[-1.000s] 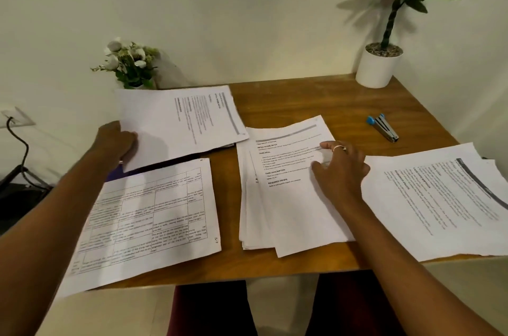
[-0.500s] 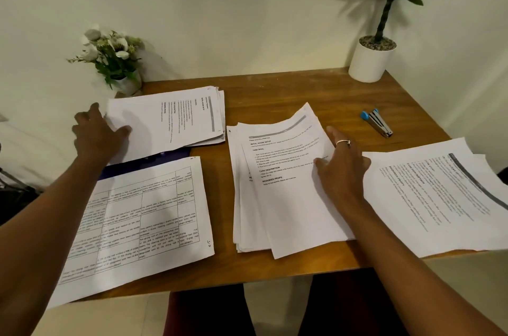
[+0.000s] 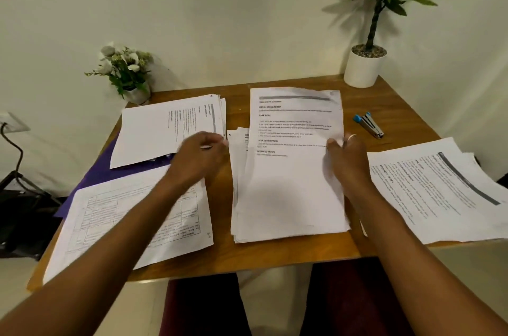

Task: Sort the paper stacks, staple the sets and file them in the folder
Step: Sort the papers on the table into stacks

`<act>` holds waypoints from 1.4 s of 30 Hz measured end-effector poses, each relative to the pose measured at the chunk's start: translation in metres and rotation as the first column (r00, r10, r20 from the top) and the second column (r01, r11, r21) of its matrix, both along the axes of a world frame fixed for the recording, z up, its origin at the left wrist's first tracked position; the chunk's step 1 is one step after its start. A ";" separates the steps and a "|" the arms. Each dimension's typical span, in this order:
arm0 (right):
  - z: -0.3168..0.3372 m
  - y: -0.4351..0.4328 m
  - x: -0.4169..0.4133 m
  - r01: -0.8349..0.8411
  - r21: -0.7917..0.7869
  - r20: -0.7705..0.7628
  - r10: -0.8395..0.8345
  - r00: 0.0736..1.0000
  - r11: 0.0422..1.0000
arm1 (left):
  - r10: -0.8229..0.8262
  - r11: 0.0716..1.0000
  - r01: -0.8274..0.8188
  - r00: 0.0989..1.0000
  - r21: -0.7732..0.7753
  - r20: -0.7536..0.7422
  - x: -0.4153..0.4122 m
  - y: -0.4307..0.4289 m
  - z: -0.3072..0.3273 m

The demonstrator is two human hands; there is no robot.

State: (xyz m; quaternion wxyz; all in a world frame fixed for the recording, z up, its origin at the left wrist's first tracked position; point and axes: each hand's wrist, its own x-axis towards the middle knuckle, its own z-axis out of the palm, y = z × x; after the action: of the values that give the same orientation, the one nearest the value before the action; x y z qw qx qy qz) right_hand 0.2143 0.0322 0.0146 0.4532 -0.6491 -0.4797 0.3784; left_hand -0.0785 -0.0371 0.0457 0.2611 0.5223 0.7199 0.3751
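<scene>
Several paper stacks lie on the wooden table (image 3: pixel 275 256). My right hand (image 3: pixel 347 159) pinches the right edge of the top sheet (image 3: pixel 294 143) of the middle stack (image 3: pixel 286 214), and the sheet is lifted and upright. My left hand (image 3: pixel 199 155) hovers blurred between the middle stack and the far-left stack (image 3: pixel 165 132), fingers loosely curled, holding nothing I can see. A table-printed sheet (image 3: pixel 110 220) lies at the near left, partly under my left forearm. Another stack (image 3: pixel 439 190) lies at the right. A purple folder (image 3: pixel 107 170) shows under the left papers. The blue-tipped stapler (image 3: pixel 369 124) rests at the far right.
A small flower pot (image 3: pixel 127 71) stands at the table's back left corner, and a tall plant in a white pot (image 3: pixel 364 66) at the back right. A wall runs behind the table. A black cable and dark object (image 3: pixel 16 198) sit left of the table.
My left hand left the far-left stack and moved right toward the middle. My right hand lifted the top sheet of the middle stack and turned it straight.
</scene>
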 end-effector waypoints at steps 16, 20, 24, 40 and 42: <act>0.012 -0.014 -0.003 -0.130 -0.006 -0.523 0.107 0.846 0.992 | -0.058 0.991 0.059 0.998 -0.119 0.017 0.031 -0.025 0.001; 0.012 -0.009 0.005 -0.085 -0.052 -0.567 0.040 0.823 0.995 | -0.176 0.968 0.188 0.981 -0.167 0.083 0.007 -0.029 0.013; 0.008 -0.009 -0.001 -0.063 -0.097 -0.551 -0.001 0.835 0.993 | 0.054 0.992 -0.004 0.914 -0.124 0.402 -0.008 -0.030 0.015; 0.006 -0.024 -0.048 -0.209 -0.050 -0.445 0.165 0.880 0.977 | 0.377 0.926 -0.346 0.848 -0.149 0.372 -0.088 -0.010 -0.013; 0.003 -0.024 -0.042 -0.157 0.005 -0.258 0.153 0.954 0.988 | 0.402 0.915 -0.381 0.862 -0.131 0.308 -0.118 -0.003 -0.009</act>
State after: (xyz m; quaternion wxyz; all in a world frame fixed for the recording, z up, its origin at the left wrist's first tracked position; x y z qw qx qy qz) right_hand 0.1727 0.0084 0.0174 0.4755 -0.5585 -0.4630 0.4976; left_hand -0.1961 -0.0397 0.0363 0.3126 0.2866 0.7690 0.4783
